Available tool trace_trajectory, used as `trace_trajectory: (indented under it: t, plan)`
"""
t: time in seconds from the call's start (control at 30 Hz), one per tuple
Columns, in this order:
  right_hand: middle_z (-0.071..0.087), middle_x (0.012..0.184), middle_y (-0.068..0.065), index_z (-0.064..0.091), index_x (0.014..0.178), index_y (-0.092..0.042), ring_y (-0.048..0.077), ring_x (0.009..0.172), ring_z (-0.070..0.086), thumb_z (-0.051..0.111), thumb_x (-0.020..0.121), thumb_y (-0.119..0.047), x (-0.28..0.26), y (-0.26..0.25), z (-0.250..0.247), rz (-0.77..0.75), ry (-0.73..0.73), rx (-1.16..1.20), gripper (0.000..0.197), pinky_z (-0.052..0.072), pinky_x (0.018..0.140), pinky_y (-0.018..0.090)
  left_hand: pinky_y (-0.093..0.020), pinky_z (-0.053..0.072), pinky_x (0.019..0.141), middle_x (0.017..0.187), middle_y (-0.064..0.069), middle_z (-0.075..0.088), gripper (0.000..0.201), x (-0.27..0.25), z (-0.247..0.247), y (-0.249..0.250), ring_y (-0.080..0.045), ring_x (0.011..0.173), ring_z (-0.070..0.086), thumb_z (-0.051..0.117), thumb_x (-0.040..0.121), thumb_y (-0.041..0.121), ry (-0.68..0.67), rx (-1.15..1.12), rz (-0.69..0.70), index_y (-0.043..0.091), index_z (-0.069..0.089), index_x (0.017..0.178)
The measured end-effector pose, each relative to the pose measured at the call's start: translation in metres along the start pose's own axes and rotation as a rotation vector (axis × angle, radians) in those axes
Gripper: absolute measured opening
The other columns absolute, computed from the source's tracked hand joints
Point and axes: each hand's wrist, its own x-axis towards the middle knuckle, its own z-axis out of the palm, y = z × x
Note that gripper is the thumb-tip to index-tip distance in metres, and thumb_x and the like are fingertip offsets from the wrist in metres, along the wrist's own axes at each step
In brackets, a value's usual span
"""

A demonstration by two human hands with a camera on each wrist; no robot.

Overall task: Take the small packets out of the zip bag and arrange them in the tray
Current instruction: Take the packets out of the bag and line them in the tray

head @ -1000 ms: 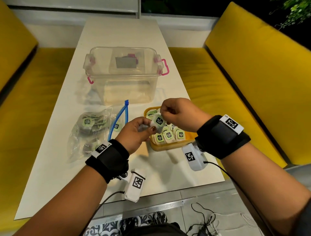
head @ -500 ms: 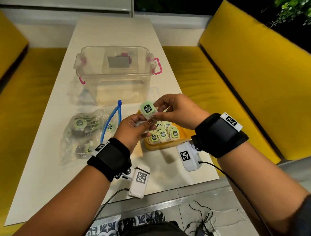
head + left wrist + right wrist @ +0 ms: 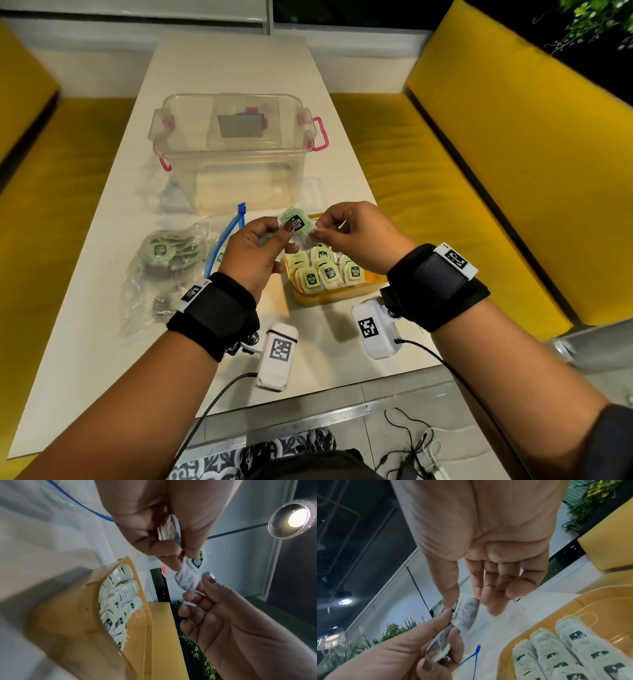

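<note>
Both hands hold one green-labelled packet [image 3: 296,222] in the air just above the yellow tray's [image 3: 329,297] far left corner. My left hand [image 3: 284,236] pinches it from the left and keeps another packet [image 3: 169,530] tucked against its palm. From the right, the thumb and forefinger of my right hand [image 3: 317,233] pinch the same packet [image 3: 465,614]. Several packets [image 3: 329,272] stand in rows in the tray [image 3: 85,615]. The clear zip bag [image 3: 164,270], with a blue zip [image 3: 222,240] and more packets inside, lies left of the tray.
A clear plastic box [image 3: 233,150] with pink latches stands on the white table [image 3: 102,342] behind the bag and tray. Yellow bench seats flank the table on both sides. Cables hang off the near edge.
The packet has risen from just over the tray and shifted a little left, with both hands following it. In the last half second it has hardly moved.
</note>
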Motion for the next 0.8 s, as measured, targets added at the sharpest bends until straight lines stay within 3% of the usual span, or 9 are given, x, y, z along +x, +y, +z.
trace_trajectory:
  t: [0.1, 0.2, 0.3, 0.37, 0.43, 0.5, 0.6, 0.67, 0.8]
  plan:
    - [0.059, 0.092, -0.008, 0.068, 0.088, -0.029, 0.002, 0.068, 0.05, 0.069, 0.082, -0.04, 0.0, 0.001, 0.0, -0.032, 0.015, -0.066, 0.012, 0.05, 0.071, 0.03, -0.017, 0.036, 0.041, 0.083, 0.001, 0.068, 0.008, 0.001, -0.001, -0.002, -0.006, 0.06, 0.062, 0.064, 0.088, 0.017, 0.012, 0.01, 0.004, 0.014, 0.058, 0.09]
    - [0.055, 0.093, -0.01, 0.068, 0.091, -0.029, -0.001, 0.066, 0.046, 0.072, 0.08, -0.04, 0.001, 0.002, 0.001, -0.049, 0.003, -0.129, 0.016, 0.042, 0.069, 0.026, -0.017, 0.036, 0.041, 0.08, 0.004, 0.069, 0.012, 0.002, -0.002, -0.004, -0.005, 0.06, 0.061, 0.063, 0.089, 0.017, 0.013, 0.035, -0.001, 0.01, 0.058, 0.096]
    - [0.053, 0.102, -0.007, 0.066, 0.107, -0.028, 0.0, 0.069, 0.047, 0.071, 0.08, -0.042, 0.002, -0.001, -0.004, -0.049, 0.005, -0.113, 0.031, 0.046, 0.072, 0.025, -0.017, 0.037, 0.041, 0.072, 0.007, 0.068, 0.007, 0.002, -0.002, -0.005, -0.003, 0.058, 0.061, 0.063, 0.089, 0.015, -0.005, 0.109, 0.012, 0.011, 0.061, 0.093]
    - [0.055, 0.102, -0.007, 0.064, 0.114, -0.027, -0.002, 0.07, 0.048, 0.071, 0.081, -0.04, 0.004, -0.004, -0.007, -0.063, 0.008, -0.073, 0.036, 0.046, 0.073, 0.023, -0.017, 0.037, 0.04, 0.078, 0.0, 0.066, 0.009, 0.003, -0.001, -0.006, -0.002, 0.056, 0.061, 0.062, 0.09, 0.01, -0.024, 0.168, 0.02, 0.007, 0.062, 0.098]
    - [0.063, 0.095, -0.008, 0.069, 0.105, -0.023, -0.001, 0.071, 0.053, 0.07, 0.083, -0.033, 0.004, -0.007, -0.01, -0.088, -0.018, -0.067, 0.024, 0.045, 0.069, 0.021, -0.016, 0.038, 0.04, 0.084, -0.006, 0.065, 0.007, 0.002, 0.002, -0.007, -0.002, 0.055, 0.062, 0.061, 0.09, 0.008, -0.058, 0.229, 0.028, 0.007, 0.062, 0.097]
    - [0.07, 0.087, -0.005, 0.071, 0.094, -0.019, 0.008, 0.077, 0.062, 0.069, 0.085, -0.023, 0.005, -0.007, -0.01, -0.083, -0.051, -0.064, 0.01, 0.05, 0.07, 0.026, -0.015, 0.039, 0.041, 0.085, -0.005, 0.065, 0.005, -0.001, 0.006, -0.007, -0.003, 0.057, 0.062, 0.064, 0.088, 0.009, -0.087, 0.275, 0.044, 0.014, 0.063, 0.09]
    - [0.071, 0.081, 0.005, 0.07, 0.088, -0.018, 0.022, 0.078, 0.066, 0.067, 0.085, -0.017, 0.007, 0.001, -0.01, -0.042, -0.087, 0.001, 0.004, 0.055, 0.074, 0.038, -0.009, 0.04, 0.05, 0.077, 0.01, 0.066, 0.016, -0.003, 0.009, -0.009, 0.003, 0.064, 0.059, 0.074, 0.08, 0.011, -0.144, 0.324, 0.081, 0.026, 0.067, 0.081]
    - [0.07, 0.081, 0.01, 0.068, 0.085, -0.021, 0.028, 0.077, 0.065, 0.068, 0.084, -0.017, 0.008, 0.007, -0.012, -0.024, -0.106, 0.052, 0.005, 0.056, 0.073, 0.042, -0.009, 0.04, 0.052, 0.07, 0.012, 0.065, 0.018, -0.003, 0.011, -0.012, 0.002, 0.062, 0.058, 0.075, 0.079, 0.012, -0.179, 0.354, 0.093, 0.028, 0.068, 0.076]
    - [0.065, 0.078, 0.007, 0.067, 0.091, -0.013, 0.016, 0.066, 0.056, 0.071, 0.082, -0.014, 0.006, 0.012, -0.017, 0.015, -0.192, -0.02, 0.01, 0.047, 0.063, 0.027, -0.022, 0.047, 0.059, 0.067, 0.01, 0.064, 0.019, -0.002, 0.015, -0.022, -0.011, 0.067, 0.061, 0.076, 0.078, 0.015, -0.179, 0.392, 0.054, 0.027, 0.066, 0.067]
